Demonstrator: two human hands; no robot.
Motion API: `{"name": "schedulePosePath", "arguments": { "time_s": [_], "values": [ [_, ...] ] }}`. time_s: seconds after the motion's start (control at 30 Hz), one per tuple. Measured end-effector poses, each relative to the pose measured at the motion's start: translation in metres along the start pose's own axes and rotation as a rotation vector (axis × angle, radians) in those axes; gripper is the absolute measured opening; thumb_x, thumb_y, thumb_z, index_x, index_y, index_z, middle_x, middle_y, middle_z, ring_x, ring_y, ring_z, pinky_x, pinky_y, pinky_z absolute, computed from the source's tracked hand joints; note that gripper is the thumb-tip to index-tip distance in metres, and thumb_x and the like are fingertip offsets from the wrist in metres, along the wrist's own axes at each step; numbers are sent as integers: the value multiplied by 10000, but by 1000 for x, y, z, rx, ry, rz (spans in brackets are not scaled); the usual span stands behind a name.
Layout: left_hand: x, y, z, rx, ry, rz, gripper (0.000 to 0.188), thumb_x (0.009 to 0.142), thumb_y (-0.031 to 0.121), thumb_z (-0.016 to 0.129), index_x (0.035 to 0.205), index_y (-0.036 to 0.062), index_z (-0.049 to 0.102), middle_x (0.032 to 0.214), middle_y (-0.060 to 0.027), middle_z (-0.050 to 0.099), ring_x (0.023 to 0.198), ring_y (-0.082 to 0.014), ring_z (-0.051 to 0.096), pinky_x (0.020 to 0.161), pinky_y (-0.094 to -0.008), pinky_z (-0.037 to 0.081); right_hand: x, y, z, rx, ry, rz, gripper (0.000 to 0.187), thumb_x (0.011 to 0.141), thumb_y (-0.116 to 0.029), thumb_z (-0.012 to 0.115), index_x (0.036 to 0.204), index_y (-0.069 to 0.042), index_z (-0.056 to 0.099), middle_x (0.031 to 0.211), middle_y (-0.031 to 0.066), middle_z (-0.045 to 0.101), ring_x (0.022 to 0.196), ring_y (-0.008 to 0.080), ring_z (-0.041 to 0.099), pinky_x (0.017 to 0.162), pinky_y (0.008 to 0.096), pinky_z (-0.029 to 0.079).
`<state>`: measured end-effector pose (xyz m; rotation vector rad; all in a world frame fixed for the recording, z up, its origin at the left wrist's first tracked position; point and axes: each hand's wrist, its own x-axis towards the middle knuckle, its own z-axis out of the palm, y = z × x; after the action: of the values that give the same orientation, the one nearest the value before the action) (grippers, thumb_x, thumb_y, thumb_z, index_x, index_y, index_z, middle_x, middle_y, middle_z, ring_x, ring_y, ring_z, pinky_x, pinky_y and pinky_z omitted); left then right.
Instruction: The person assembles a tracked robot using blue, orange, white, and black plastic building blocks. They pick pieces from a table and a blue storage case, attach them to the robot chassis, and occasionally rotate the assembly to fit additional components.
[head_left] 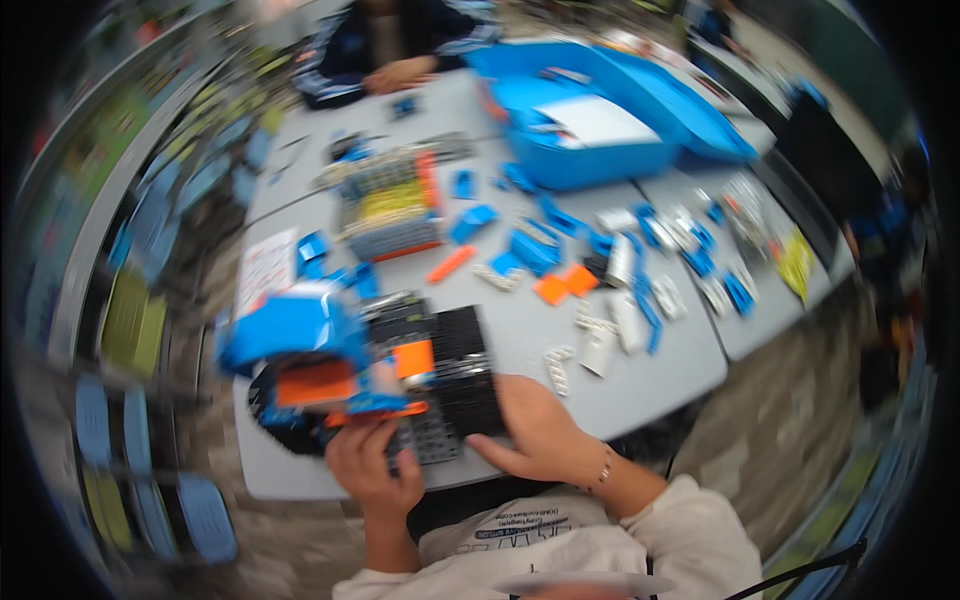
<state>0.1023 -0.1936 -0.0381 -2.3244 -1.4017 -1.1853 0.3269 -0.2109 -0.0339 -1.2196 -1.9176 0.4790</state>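
In front of me on the table stands a building-block model (300,335) with a rounded blue shell, an orange panel and a dark grey base. My left hand (375,465) has its fingers curled on the near edge of the model, under the orange part. A black ribbed block section (460,350) stands at the model's right side. My right hand (535,430) grips that section's right edge, thumb on the near side; some fingertips are hidden or blurred. An orange square piece (412,358) sits between the blue shell and the black section.
Loose blue, white and orange pieces (565,285) cover the table's middle and right. A grey-yellow brick assembly (395,200) lies behind the model, a printed sheet (265,265) at left. Farther back is an open blue case (600,155). Another person's hands (400,75) rest at the far edge.
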Motion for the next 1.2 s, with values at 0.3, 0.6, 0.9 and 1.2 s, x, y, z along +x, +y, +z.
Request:
{"name": "schedulePosePath", "arguments": {
  "time_s": [0.3,0.6,0.9,1.2],
  "values": [
    [9,-2,-1,-55,71,52,327,708,261,629,989,98,672,970,-62,592,918,-270,549,781,-405,443,22,-18,-46,-87,115,-111,732,719,-148,746,1346,32,413,1351,246,440,1230,391,451,1030,426,374],
    [9,-4,0,-81,67,33,306,712,246,628,978,103,678,973,-50,598,926,-263,540,792,-392,427,161,42,-68,-455,145,-234,518,794,-112,677,1286,-68,521,1332,197,497,1256,397,438,1039,466,375],
    [8,-4,2,-90,74,40,300,713,241,632,968,91,681,970,-65,609,928,-277,553,808,-405,430,205,110,0,-548,33,-54,495,791,-197,708,1216,-34,516,1506,145,262,1144,344,543,942,418,484],
    [7,-2,3,-80,79,17,295,717,239,630,969,96,685,966,-61,606,932,-276,550,812,-405,427,204,107,-1,-443,32,-6,332,804,-151,670,1059,-8,513,1510,104,267,985,327,626,788,437,539]
  ]
}}
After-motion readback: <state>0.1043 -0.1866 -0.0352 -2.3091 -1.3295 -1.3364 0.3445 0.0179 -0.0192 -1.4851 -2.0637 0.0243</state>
